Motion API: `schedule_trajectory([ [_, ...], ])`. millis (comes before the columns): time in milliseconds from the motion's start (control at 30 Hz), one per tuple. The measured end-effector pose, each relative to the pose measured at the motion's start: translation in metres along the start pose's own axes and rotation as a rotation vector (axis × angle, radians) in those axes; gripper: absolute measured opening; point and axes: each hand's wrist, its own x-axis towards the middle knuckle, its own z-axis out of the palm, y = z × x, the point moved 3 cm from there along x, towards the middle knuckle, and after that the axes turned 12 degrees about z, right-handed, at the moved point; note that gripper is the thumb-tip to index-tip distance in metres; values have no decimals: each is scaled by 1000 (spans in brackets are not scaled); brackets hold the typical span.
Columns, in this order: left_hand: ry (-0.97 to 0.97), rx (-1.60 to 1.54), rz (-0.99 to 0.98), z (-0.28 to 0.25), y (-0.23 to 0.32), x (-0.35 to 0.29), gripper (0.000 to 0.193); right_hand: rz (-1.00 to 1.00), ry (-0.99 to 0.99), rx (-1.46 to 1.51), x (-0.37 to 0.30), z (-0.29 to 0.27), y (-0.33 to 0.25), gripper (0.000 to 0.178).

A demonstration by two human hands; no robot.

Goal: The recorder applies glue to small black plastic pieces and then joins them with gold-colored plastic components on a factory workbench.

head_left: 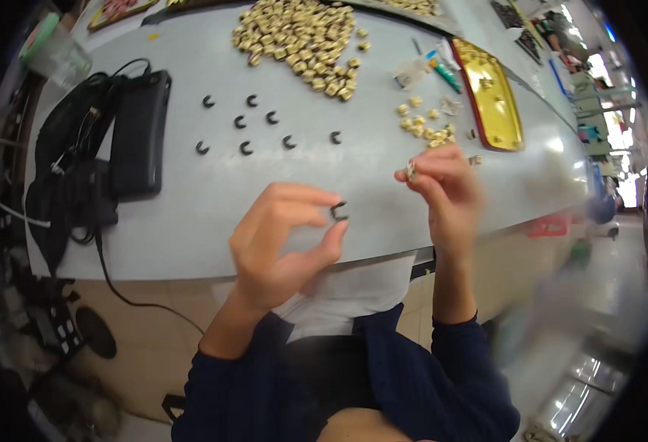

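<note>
My left hand [280, 236] is over the front part of the table, its thumb and forefinger curved around a small black C-shaped piece [336, 212]. The piece spans from fingertip to fingertip. To the right, my right hand [449, 184] pinches a small gold-coloured metal piece [411, 172] between thumb and forefinger. Beyond my left hand, several more black C-shaped pieces [246, 148] lie spaced apart on the grey table [191, 228]. Just past my right hand is a small loose group of gold-coloured pieces [427, 131].
A large heap of gold-coloured blocks [294, 40] covers the far middle. At right lies a yellow tray [493, 103] with a red edge, near a green tube [445, 72]. A black power bank [140, 136], cables and a lidded clear cup [55, 51] occupy the left.
</note>
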Motion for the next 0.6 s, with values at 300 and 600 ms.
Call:
schedule_trajectory([
  [300, -23, -25, -148, 9, -13, -25, 36, 276, -98, 512, -25, 50, 27, 18],
  [600, -28, 25, -12, 11, -12, -24, 37, 290, -130, 679, -29, 54, 35, 16],
])
